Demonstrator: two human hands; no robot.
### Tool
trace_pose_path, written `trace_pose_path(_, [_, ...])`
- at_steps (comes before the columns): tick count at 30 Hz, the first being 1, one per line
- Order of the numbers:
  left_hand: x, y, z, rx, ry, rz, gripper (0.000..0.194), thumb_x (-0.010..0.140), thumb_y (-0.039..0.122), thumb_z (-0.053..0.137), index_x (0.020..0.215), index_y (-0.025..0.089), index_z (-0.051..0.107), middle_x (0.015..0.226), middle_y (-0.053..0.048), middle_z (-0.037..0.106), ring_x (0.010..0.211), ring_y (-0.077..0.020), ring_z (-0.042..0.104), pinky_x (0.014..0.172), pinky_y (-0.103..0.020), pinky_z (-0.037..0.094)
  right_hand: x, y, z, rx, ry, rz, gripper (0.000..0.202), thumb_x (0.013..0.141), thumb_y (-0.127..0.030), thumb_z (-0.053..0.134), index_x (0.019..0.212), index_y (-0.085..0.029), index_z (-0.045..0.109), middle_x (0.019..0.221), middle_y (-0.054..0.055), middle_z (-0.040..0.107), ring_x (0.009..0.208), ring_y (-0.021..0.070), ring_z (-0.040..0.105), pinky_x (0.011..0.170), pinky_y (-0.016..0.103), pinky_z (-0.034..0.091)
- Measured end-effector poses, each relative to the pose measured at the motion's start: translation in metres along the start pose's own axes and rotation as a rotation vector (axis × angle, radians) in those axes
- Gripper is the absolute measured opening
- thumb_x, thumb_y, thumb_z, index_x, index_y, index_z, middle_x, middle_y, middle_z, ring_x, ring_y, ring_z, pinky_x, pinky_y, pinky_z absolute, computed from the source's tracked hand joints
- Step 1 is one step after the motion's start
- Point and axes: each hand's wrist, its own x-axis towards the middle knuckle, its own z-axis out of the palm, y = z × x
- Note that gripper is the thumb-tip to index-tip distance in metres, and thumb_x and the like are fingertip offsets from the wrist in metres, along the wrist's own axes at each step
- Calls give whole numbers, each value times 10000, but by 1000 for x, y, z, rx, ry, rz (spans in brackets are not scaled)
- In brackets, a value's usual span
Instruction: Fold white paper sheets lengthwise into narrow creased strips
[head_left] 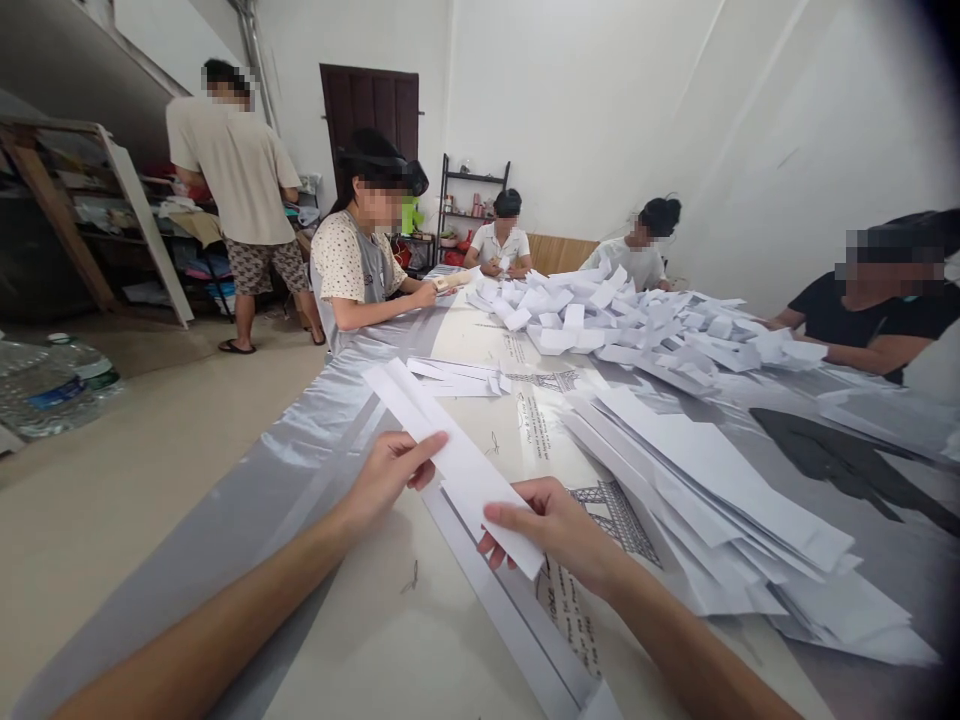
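Observation:
My left hand grips the upper left part of a folded white paper strip, thumb on top and fingers underneath. Nearer the strip's lower right end, my right hand pinches it the same way. The strip slants over the table, above a longer white paper piece that runs down toward the bottom edge. Just beyond the held strip lie a few folded strips. To the right of my right hand is a thick stack of white paper sheets.
A large heap of folded white papers covers the far part of the table. Several people sit around it; one person stands at the back left. A dark cloth lies at the right. Water bottles stand on the left floor.

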Motion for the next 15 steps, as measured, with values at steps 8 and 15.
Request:
trace_pose_path(8, [20,20,-35,-400,324,59,332,721,305,831,611,143,562,563,59,431,457,-39,317,435,-218,261,-1,-1,2,-61,19,-9,414,854,-554,701,794,-154,790,763,86,757,662,181,688,634,295,522])
trace_pose_path(15, [25,27,-50,-561,354,120,272,715,232,824,738,148,567,615,76,487,431,-12,336,415,-166,307,-1,-3,-9,-88,230,-105,360,829,-538,728,719,-199,783,761,66,734,741,188,645,769,345,514])
